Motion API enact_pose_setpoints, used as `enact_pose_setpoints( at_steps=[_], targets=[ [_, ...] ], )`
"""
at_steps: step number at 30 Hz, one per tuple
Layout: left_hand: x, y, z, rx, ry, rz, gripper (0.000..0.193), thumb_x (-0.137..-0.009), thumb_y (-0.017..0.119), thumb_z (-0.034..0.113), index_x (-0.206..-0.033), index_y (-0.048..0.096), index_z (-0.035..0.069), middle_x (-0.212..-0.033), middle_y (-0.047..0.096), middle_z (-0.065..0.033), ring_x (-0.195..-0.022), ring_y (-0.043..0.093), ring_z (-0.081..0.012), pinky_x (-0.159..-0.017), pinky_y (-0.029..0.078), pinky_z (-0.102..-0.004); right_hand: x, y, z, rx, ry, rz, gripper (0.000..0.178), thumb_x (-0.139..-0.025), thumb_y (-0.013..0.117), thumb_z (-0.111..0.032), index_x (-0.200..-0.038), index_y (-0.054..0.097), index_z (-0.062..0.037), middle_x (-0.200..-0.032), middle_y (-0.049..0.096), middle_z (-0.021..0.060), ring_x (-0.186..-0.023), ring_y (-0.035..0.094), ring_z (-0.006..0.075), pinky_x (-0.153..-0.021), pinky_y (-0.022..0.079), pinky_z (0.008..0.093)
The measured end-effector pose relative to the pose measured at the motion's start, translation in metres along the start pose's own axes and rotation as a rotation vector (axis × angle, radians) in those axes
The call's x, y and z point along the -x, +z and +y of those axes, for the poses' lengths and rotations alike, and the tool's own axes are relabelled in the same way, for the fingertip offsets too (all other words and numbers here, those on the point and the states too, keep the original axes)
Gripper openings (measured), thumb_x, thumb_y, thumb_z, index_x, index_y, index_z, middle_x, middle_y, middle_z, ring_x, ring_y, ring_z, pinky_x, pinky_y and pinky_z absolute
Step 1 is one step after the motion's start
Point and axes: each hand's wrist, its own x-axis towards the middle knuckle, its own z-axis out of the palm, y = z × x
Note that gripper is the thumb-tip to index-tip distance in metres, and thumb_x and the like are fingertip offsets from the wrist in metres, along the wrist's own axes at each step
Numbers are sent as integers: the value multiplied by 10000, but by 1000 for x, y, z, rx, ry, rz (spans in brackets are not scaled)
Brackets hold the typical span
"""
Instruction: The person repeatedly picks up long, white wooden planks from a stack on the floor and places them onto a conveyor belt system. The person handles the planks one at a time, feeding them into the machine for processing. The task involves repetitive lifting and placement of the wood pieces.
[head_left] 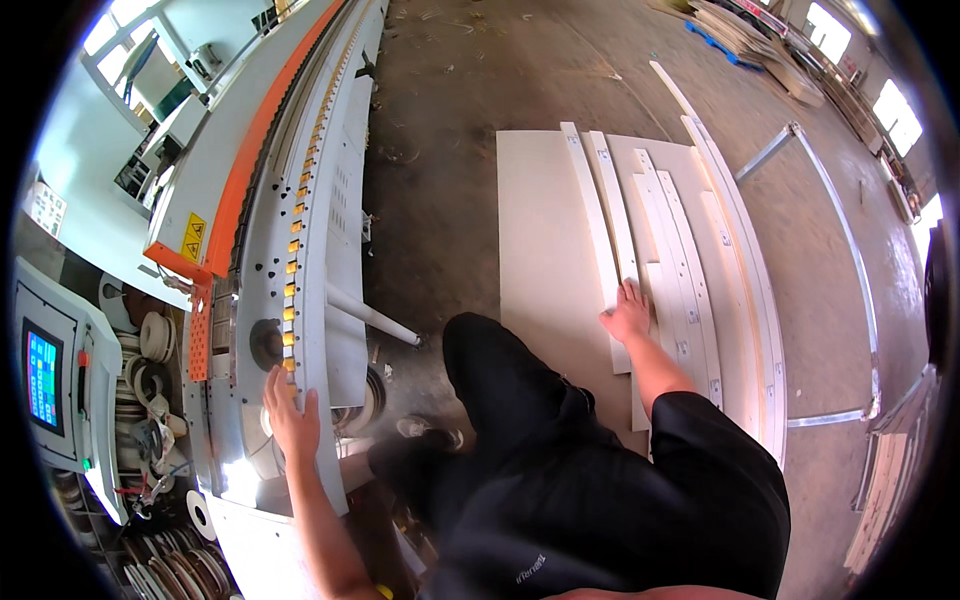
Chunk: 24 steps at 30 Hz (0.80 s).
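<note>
My left hand (291, 415) lies on the edge of a long white and orange machine (262, 130), fingers stretched out beside its row of yellow rollers (292, 290). On my other side, my right hand (629, 314) rests on a narrow white strip board (612, 195), its fingers extended and the thumb apart. Just left of that board lies another white strip (588, 200). Several more white strips (690, 270) are laid out to the right. All of them rest on a large pale panel (540, 220). The undersides of both hands are hidden.
A control panel with a lit screen (43, 375) stands at far left, near stacked edge-band rolls (160, 575). A white bar (372, 318) juts from the machine toward my legs. A metal frame (850, 250) stands right of the boards. Stacked sheets (750, 45) lie at the far right.
</note>
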Motion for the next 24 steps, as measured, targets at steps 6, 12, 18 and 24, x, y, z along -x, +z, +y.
enact_pose_setpoints(
  at_steps=[6, 12, 18, 24],
  targets=[
    [0, 2, -15, 128, -108, -63, 657, -950, 760, 123, -1559, 515, 84, -1553, 565, -180, -1419, 573, -409, -1162, 492, -489, 31, 41, -24, -185, -83, 147, 949, -878, 749, -451, -1642, 444, 22, -1782, 353, 131, -1661, 288, 293, -1384, 194, 499],
    [-16, 1, -7, 26, -52, -115, 696, -927, 784, 134, -1555, 492, 59, -1539, 563, -209, -1406, 568, -437, -1146, 496, -502, 41, 47, -63, -369, -4, 231, 852, -880, 772, -394, -1573, 461, -9, -1741, 390, 187, -1640, 335, 331, -1365, 226, 530],
    [-72, 30, -15, 16, -168, -134, 642, -1000, 740, 339, -1539, 517, 70, -1455, 633, -195, -1306, 630, -432, -1063, 531, -503, 14, 63, -74, -418, 46, 427, 785, -910, 745, -417, -1551, 494, -37, -1699, 461, 184, -1624, 369, 329, -1333, 270, 559],
    [-78, 27, -18, 216, -353, -256, 598, -925, 815, 392, -1359, 639, 20, -1086, 740, -256, -1049, 716, -466, -913, 553, -488, 13, 57, -76, -361, 90, 351, 752, -940, 725, -423, -1548, 505, -38, -1683, 494, 138, -1617, 371, 305, -1354, 230, 538]
  ],
)
